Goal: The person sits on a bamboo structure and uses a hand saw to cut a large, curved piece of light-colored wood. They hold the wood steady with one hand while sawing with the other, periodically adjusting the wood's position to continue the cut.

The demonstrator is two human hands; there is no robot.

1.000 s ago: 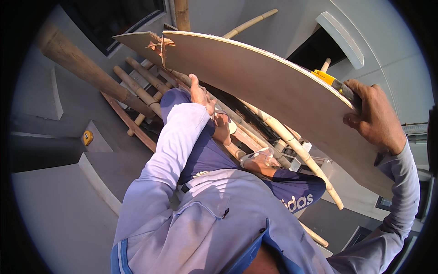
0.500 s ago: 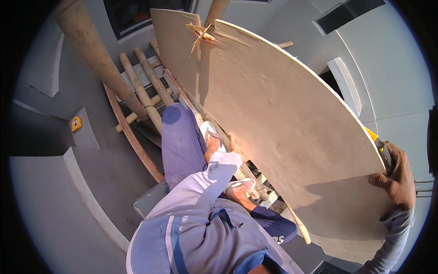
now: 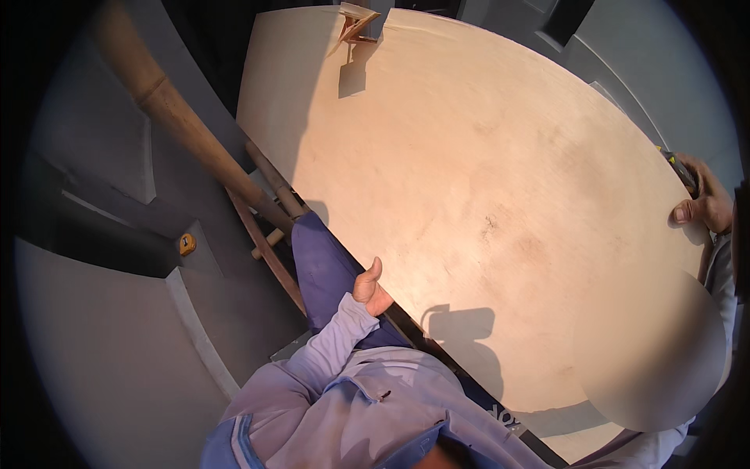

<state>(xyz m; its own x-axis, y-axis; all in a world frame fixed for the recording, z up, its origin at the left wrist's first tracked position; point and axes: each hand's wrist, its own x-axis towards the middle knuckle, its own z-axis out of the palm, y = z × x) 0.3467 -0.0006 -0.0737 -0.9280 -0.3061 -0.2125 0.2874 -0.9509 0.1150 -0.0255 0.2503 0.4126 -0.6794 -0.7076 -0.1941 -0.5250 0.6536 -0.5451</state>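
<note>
Grey walls [image 3: 641, 62] all round the outer view, biggest thing here. Next, the plywood sheet [image 3: 484, 195]: pale, mostly sunlit, w/ a few dark smudges nr the middle. It's spread in front of me, ctr to R, its near edge running diag. from upper L to lower R, past my knee. A blurred round patch hides its lower R part. My shadow falls on the lower ctr, plus a long shadow along the L side.

My shirt [image 3: 359, 391], light lilac w/ blue trim, fills the bottom ctr. A thick bamboo pole [image 3: 187, 133] slants down from top L, well apart from my L hand. My trouser leg [image 3: 324, 266], dark purple-blue, is bent just beside the sheet's near edge. A thin wooden batten [image 3: 266, 254] sits L of the leg, approx. parallel to the pole's lower end.

My R hand [image 3: 705, 195] is closed on the sheet's far R edge, thumb flat on the face. My L hand [image 3: 373, 289] is at the near edge, thumb up & clear of the face, fingers out of sight below; can't tell how tight.

Splintered notch [image 3: 358, 27] in the top edge, torn flap sticking up. Dark hand tool [image 3: 678, 170], bit of yellow, btwn R hand & edge. Yellow tape measure [image 3: 187, 244] on a grey ledge, far L.
</note>
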